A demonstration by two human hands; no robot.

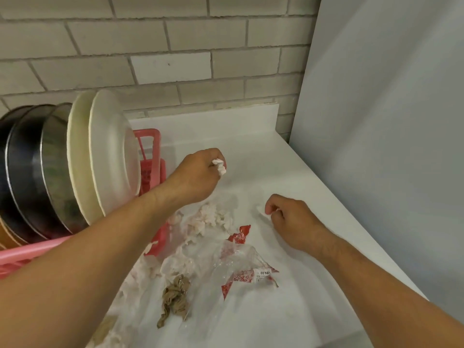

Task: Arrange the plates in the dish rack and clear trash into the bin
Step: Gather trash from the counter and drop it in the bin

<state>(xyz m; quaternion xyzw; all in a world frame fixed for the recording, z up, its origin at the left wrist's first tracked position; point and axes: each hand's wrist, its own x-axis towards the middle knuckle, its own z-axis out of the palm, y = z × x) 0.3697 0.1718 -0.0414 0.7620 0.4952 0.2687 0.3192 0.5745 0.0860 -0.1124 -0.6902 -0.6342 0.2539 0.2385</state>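
**A:** What have you got hold of?

**B:** My left hand is curled tight around a wad of white tissue, far side of the mess. My right hand pinches a small white scrap off the desk, to the right.

**A:** Will the rest be tricky to lift?

**B:** I'd guess not heavy at all. The shredded tissue between my hands looks soft and may tear apart, so I'd scoop it in a bunch, not pluck at it. The clear plastic wrapper nearer me looks thin and slippery; I'd crush it at its middle. The torn red piece beside it is a pinch job. The crumpled brown paper, nearest, is already balled, so I can take it anywhere.

**A:** And the rack?

**B:** The pink dish rack on the left holds white plates and steel plates, all standing on edge, leaning right. Plates look done.

**A:** The bin?

**B:** Out of sight from here.
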